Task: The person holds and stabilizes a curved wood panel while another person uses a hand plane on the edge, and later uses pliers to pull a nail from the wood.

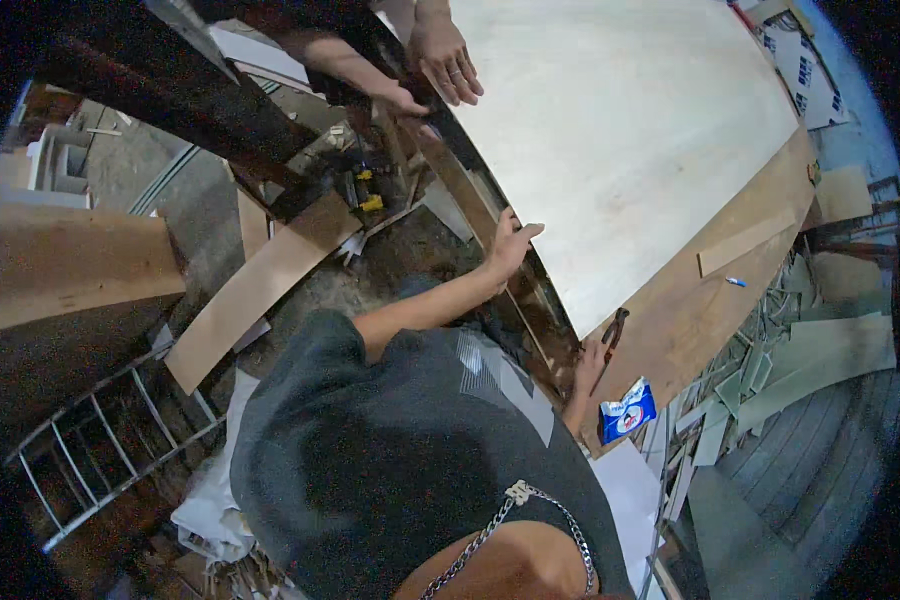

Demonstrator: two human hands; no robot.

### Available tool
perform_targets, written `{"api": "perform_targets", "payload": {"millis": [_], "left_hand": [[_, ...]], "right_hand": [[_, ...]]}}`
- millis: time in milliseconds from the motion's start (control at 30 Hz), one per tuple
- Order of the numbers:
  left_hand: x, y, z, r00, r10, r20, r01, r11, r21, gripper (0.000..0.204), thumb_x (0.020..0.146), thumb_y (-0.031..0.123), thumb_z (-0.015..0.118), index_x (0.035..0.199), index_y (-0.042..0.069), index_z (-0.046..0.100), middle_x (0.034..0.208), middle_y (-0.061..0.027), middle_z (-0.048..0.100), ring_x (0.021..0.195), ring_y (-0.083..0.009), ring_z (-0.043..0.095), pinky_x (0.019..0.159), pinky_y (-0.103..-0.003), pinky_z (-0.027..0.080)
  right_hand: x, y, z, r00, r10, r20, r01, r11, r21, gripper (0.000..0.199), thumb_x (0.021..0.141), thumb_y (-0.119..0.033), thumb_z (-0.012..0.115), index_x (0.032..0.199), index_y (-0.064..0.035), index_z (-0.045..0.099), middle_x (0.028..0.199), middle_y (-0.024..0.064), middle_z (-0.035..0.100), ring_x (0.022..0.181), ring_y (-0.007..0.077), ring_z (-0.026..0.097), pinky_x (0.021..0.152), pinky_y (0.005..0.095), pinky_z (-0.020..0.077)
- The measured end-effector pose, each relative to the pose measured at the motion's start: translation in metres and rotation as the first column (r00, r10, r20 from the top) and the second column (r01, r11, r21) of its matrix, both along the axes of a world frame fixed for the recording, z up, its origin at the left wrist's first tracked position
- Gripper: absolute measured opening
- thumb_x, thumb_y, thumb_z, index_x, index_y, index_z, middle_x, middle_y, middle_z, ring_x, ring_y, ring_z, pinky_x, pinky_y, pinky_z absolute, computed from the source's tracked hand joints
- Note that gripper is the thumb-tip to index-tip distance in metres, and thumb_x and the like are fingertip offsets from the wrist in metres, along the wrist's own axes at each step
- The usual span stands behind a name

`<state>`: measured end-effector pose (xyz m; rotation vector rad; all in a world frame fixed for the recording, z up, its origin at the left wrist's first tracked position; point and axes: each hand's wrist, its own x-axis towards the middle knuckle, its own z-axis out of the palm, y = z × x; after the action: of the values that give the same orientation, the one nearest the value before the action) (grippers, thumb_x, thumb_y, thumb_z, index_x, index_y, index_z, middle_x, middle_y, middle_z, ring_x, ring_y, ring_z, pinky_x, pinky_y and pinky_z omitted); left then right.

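Closest to the lens hangs a silver chain [510,520] over a dark grey shirt [400,450], with both bare forearms reaching up and away from it. Just past the shirt's right edge, the right hand [588,362] rests at the near corner of a brown plywood board [690,300], fingers curled around the handles of dark pliers [612,332] that lie on the wood; a blue and white packet [627,410] sits just beside that hand at the board's edge. Farther out, the left hand [510,245] is spread flat, fingers open and gripping nothing, pressed on the near edge of the large pale sheet [630,140] that lies on the brown board. Off to the left, a metal ladder [100,450] lies on the littered floor. At the sheet's far edge, another person's hands [440,65] rest on it.
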<state>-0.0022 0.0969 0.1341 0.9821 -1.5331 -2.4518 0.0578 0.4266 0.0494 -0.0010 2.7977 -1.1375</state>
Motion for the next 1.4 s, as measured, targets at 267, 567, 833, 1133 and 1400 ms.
{"api": "perform_targets", "payload": {"millis": [267, 567, 833, 1133, 1400], "left_hand": [[0.007, -0.011, 0.010, 0.998, -0.056, -0.013, 0.057, 0.997, 0.061, 0.045, 0.094, 0.026, 0.066, 0.130, 0.003, 0.052, 0.114, -0.0059, 0.060, 0.096, -0.0146, 0.059, 0.082, -0.029, 0.051], [0.037, 0.033, 0.008, 0.968, 0.120, -0.220, -0.153, 0.979, -0.137, 0.054, 0.096, 0.020, 0.063, 0.144, 0.000, 0.047, 0.134, -0.0110, 0.059, 0.112, -0.0150, 0.060, 0.090, -0.029, 0.051], [0.127, 0.096, -0.040, 0.994, 0.038, -0.100, -0.044, 0.998, -0.051, 0.043, 0.097, 0.020, 0.062, 0.135, 0.000, 0.058, 0.118, -0.0081, 0.070, 0.103, -0.0118, 0.066, 0.085, -0.025, 0.051], [0.152, 0.137, -0.064, 0.993, -0.066, -0.102, 0.059, 0.996, -0.070, 0.042, 0.101, 0.027, 0.059, 0.133, 0.000, 0.060, 0.116, -0.0065, 0.071, 0.096, -0.0132, 0.068, 0.083, -0.026, 0.052], [0.146, 0.137, -0.058, 0.981, -0.156, -0.115, 0.140, 0.981, -0.135, 0.043, 0.101, 0.029, 0.058, 0.133, 0.000, 0.060, 0.113, -0.0064, 0.073, 0.094, -0.0136, 0.069, 0.082, -0.027, 0.052]], "right_hand": [[-0.021, -0.053, 0.066, 0.778, -0.181, 0.602, 0.628, 0.266, -0.731, 0.038, 0.103, -0.031, 0.053, 0.130, -0.0049, 0.054, 0.110, 0.0096, 0.067, 0.088, 0.0206, 0.066, 0.063, 0.0323, 0.0529], [-0.038, -0.033, 0.087, 0.797, 0.062, 0.600, 0.451, 0.599, -0.661, 0.021, 0.099, -0.022, 0.064, 0.105, -0.0027, 0.058, 0.088, 0.0061, 0.061, 0.074, 0.0206, 0.066, 0.061, 0.0309, 0.0556], [-0.047, -0.030, 0.103, 0.783, 0.176, 0.596, 0.399, 0.593, -0.699, 0.021, 0.098, -0.025, 0.067, 0.095, -0.0069, 0.056, 0.082, 0.0051, 0.058, 0.082, 0.0295, 0.069, 0.079, 0.0406, 0.0555], [-0.059, -0.022, 0.118, 0.725, 0.305, 0.617, 0.349, 0.609, -0.712, 0.019, 0.099, -0.025, 0.064, 0.103, -0.0074, 0.058, 0.094, 0.0061, 0.064, 0.102, 0.0303, 0.067, 0.097, 0.0448, 0.0492], [-0.058, -0.022, 0.104, 0.738, 0.329, 0.589, 0.333, 0.581, -0.743, 0.016, 0.099, -0.022, 0.063, 0.096, -0.0072, 0.059, 0.094, 0.0080, 0.063, 0.099, 0.0320, 0.068, 0.093, 0.0439, 0.0524]]}}
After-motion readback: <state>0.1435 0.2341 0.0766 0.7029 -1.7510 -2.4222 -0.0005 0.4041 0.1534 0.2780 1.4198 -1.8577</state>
